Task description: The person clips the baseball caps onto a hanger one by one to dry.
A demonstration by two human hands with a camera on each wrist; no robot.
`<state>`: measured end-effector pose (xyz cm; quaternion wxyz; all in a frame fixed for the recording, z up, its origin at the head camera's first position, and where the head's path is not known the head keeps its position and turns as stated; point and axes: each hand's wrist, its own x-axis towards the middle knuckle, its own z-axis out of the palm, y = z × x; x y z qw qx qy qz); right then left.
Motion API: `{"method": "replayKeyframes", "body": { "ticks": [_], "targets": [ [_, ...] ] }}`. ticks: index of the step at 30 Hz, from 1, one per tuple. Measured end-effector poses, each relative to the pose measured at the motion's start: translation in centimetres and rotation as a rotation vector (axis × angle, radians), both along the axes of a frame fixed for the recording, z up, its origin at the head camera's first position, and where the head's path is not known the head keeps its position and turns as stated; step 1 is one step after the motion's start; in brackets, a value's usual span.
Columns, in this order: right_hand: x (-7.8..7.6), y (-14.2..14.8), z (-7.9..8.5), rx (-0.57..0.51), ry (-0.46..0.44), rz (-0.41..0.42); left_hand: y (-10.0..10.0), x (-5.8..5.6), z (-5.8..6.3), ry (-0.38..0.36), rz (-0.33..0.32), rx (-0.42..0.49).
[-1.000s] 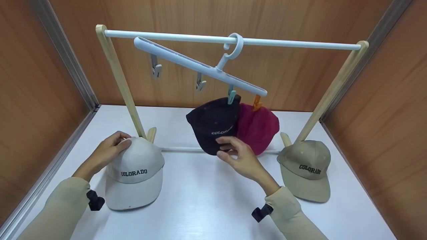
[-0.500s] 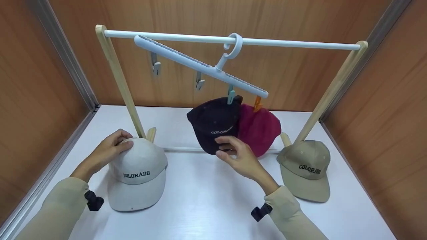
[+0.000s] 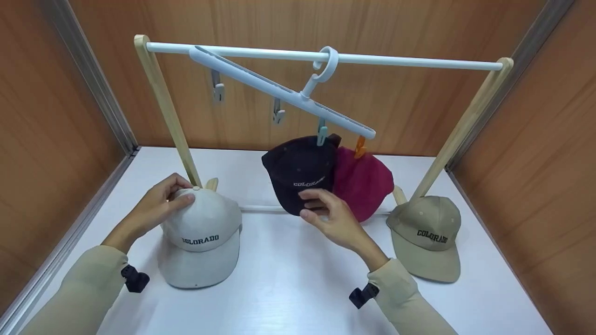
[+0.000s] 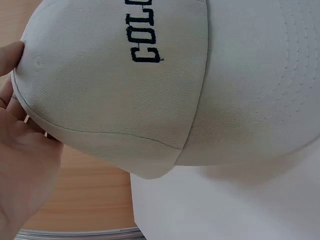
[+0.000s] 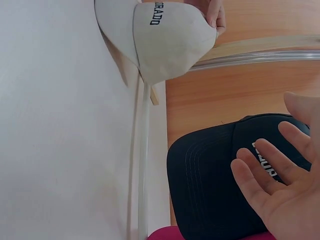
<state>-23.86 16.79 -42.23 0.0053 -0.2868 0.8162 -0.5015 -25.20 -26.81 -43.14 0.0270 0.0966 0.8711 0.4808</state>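
Here, the white cap [image 3: 207, 221] is over the left part of the desk [image 3: 279, 298], nearer its left edge than its right, in front of the rack's [image 3: 163, 102] left post; whether its brim touches the surface is hard to tell. The left hand [image 3: 156, 202] pinches it by the top of the crown, thumb in front and fingers behind. Its cloth is off-white with a fine twill weave, the crown is rounded, a small button sits on top, and curved rows of stitching run along the brim. Dark block letters across the front read COLORADO. The right hand [image 3: 333, 218] grips nothing: its fingers are spread and slightly bent, just in front of the black cap [image 3: 295, 160]. That cap has white lettering, of which COLORA can be read before it curves out of sight. It hangs from a teal clip [image 3: 322, 135] on a tilted hanger [image 3: 260, 83], beside a maroon cap [image 3: 365, 186] on an orange clip [image 3: 360, 148]. Near the desk's right edge lies a tan cap [image 3: 426, 221], also marked COLORADO in dark letters, its brim towards the near edge.
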Motion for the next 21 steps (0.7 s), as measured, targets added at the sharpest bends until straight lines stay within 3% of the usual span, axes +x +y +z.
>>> {"method": "replayKeyframes", "body": {
  "ticks": [15, 21],
  "targets": [
    [0.0, -0.2, -0.1, -0.011, 0.024, 0.004, 1.5, 0.4, 1.2, 0.053, -0.062, 0.045],
    [-0.2, -0.3, -0.1, -0.013, 0.018, 0.006, 2.2, 0.5, 1.6, 0.07, -0.055, 0.034]
  ]
}}
